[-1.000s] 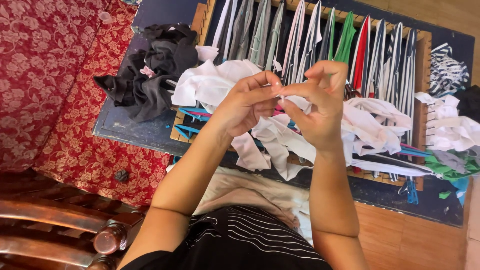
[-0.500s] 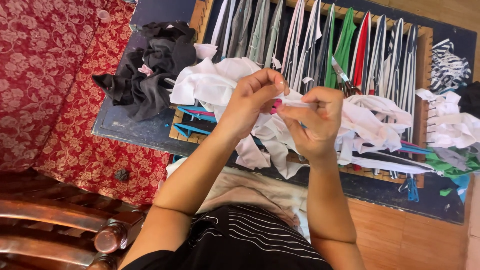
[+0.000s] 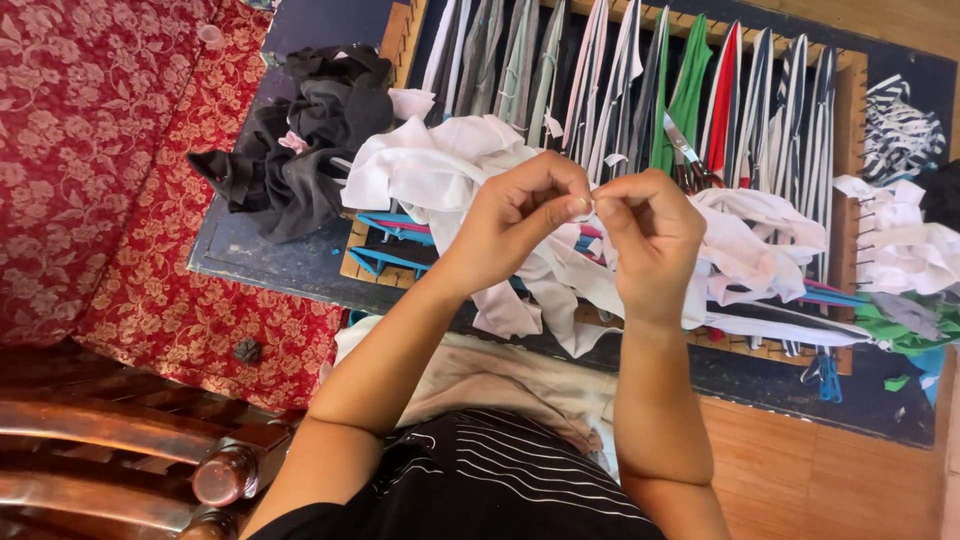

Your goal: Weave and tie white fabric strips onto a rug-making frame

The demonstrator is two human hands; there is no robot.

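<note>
Pinching between fingers [image 3: 578,205]: (seemingly) white strip [image 3: 594,210]

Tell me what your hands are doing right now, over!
Left hand and right hand pinch a white fabric strip between fingertips. Wooden peg loom with stretched strips below. Scissors resting on loom, clear of hands.

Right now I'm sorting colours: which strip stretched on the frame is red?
The red strip, just right of the only green strip; the others on the wooden frame are white, grey or striped.
</note>
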